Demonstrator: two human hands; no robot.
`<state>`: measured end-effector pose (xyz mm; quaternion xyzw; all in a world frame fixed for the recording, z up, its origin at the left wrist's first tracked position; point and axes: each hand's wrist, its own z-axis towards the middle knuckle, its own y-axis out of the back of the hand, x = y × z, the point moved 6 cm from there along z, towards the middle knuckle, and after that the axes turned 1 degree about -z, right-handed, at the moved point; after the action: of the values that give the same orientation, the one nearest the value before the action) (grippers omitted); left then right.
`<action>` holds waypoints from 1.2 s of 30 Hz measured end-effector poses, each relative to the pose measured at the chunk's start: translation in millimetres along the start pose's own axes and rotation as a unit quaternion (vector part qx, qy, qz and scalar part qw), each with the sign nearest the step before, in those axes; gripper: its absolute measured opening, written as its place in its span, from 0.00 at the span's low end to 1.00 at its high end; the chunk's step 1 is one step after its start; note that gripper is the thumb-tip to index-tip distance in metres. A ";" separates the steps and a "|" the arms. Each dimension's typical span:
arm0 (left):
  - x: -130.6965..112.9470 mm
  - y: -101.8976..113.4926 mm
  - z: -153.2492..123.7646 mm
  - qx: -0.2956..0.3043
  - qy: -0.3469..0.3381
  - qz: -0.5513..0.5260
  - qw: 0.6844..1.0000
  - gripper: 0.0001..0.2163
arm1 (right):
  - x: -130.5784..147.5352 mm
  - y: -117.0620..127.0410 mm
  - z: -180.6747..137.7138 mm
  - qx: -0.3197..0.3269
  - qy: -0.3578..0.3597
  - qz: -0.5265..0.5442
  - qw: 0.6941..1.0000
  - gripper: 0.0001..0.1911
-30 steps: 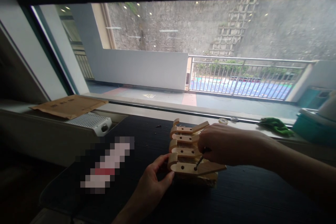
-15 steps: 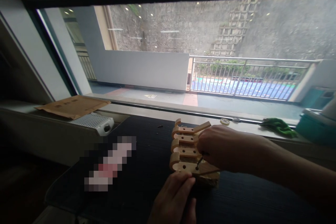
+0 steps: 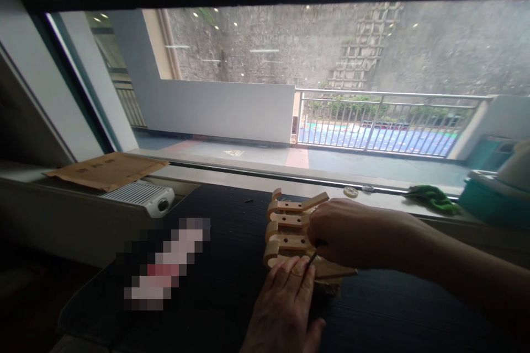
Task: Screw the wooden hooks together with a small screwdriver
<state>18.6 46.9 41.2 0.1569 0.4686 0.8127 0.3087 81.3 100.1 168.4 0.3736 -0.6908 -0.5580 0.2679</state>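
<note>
A row of several light wooden hook-shaped pieces (image 3: 290,226) with small holes lies on a dark table (image 3: 232,265) under a window. My right hand (image 3: 351,231) hovers over their right side, fingers pinched on a thin dark tool (image 3: 311,258) whose tip points down at the nearest piece. My left hand (image 3: 287,306) lies flat on the near edge of that nearest piece, fingers stretched forward and pressing it down, partly covering it.
A small dark screw (image 3: 248,200) lies on the table behind the pieces. On the sill are a brown envelope (image 3: 105,168), a white ribbed device (image 3: 141,197), a tape roll (image 3: 350,192), a green cloth (image 3: 433,197) and a teal container (image 3: 492,198). A blurred patch (image 3: 165,265) covers something at left.
My left hand left the curved left end of the nearest piece, swung in from below and now lies flat on it. My right hand stayed in place with the tool.
</note>
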 end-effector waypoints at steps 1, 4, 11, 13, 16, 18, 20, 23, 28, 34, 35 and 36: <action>0.0 -0.2 -0.3 -0.002 -0.004 0.004 1.000 0.27 | -0.7 -0.5 0.7 0.002 0.002 0.002 1.000 0.07; 0.3 -2.2 -2.2 -0.014 -0.011 0.012 1.000 0.28 | -3.3 -2.1 2.1 0.015 0.001 0.002 1.000 0.07; -1.1 -8.1 -4.7 -0.023 -0.004 0.009 1.000 0.29 | -6.0 -3.5 2.8 0.031 -0.022 0.011 0.999 0.07; -1.9 -7.8 -4.7 -0.022 -0.002 0.010 1.000 0.29 | -6.0 -3.2 3.4 0.027 -0.031 0.005 0.999 0.07; -2.7 -6.6 -4.5 -0.026 0.000 0.017 1.000 0.28 | -6.2 -1.7 3.6 0.015 -0.035 0.005 0.999 0.07; -3.3 -5.7 -4.5 -0.040 0.002 0.024 0.999 0.27 | -8.0 -0.3 2.1 0.004 -0.036 0.027 0.999 0.08; -4.3 -5.1 -4.6 -0.057 0.004 0.035 0.998 0.27 | -10.8 1.3 -1.1 -0.010 -0.036 0.061 0.997 0.10; -6.3 -5.1 -5.2 -0.072 0.002 0.055 0.996 0.27 | -14.6 2.6 -6.3 -0.037 -0.024 0.104 0.994 0.11; -6.1 -7.1 -6.8 -0.072 -0.006 0.078 0.994 0.23 | -23.2 -1.0 -7.9 -0.058 -0.025 0.148 0.987 0.07; -2.0 -5.6 -3.1 -0.130 0.023 0.061 0.989 0.15 | -35.0 -6.5 -3.5 -0.050 -0.071 0.167 0.982 0.06; -1.8 -4.9 -2.4 -0.143 0.028 0.055 0.988 0.15 | -36.0 -6.4 -2.4 -0.055 -0.076 0.160 0.983 0.06; -1.8 -4.7 -1.8 -0.153 0.033 0.049 0.986 0.15 | -36.6 -6.1 -1.0 -0.061 -0.078 0.153 0.983 0.06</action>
<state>20.6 46.2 36.3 0.1039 0.3403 0.8936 0.2736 104.5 128.8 164.4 0.2019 -0.7233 -0.5792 0.3171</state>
